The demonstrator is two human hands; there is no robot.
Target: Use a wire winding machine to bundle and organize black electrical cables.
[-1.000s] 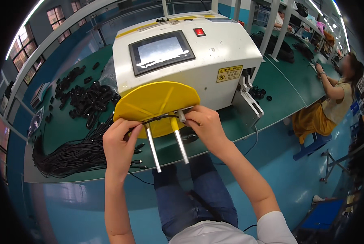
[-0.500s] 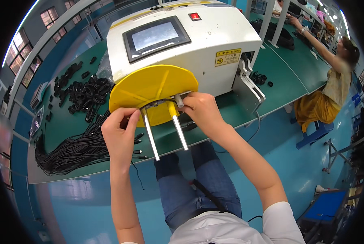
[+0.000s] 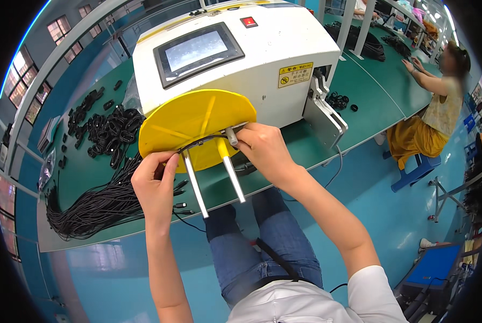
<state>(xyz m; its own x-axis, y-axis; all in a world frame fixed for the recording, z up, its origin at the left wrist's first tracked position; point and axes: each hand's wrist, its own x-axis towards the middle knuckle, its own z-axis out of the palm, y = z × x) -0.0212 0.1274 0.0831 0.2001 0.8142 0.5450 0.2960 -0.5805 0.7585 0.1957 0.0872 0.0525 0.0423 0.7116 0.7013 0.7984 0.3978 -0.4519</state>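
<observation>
A short run of black cable (image 3: 200,141) stretches across the front of a yellow disc (image 3: 176,121) on a white machine (image 3: 262,70). My left hand (image 3: 156,175) pinches the cable's left end beside the left metal rod (image 3: 196,185). At the other side my right hand (image 3: 265,148) is closed by the small grey peg (image 3: 231,137) near the disc's edge; its fingertips are partly hidden, and the cable runs toward them. The right metal rod (image 3: 233,177), yellow at its base, sticks out below the cable.
A bundle of black cables (image 3: 98,207) lies along the bench's left front, with coiled cables (image 3: 112,129) behind it. Metal plates (image 3: 325,121) jut from the machine's right side. Further right, another person (image 3: 440,91) sits at the green bench (image 3: 381,86).
The cable between my hands looks straighter and slightly lower against the disc. Both hands keep nearly the same place. The other person's arms have come down toward the bench.
</observation>
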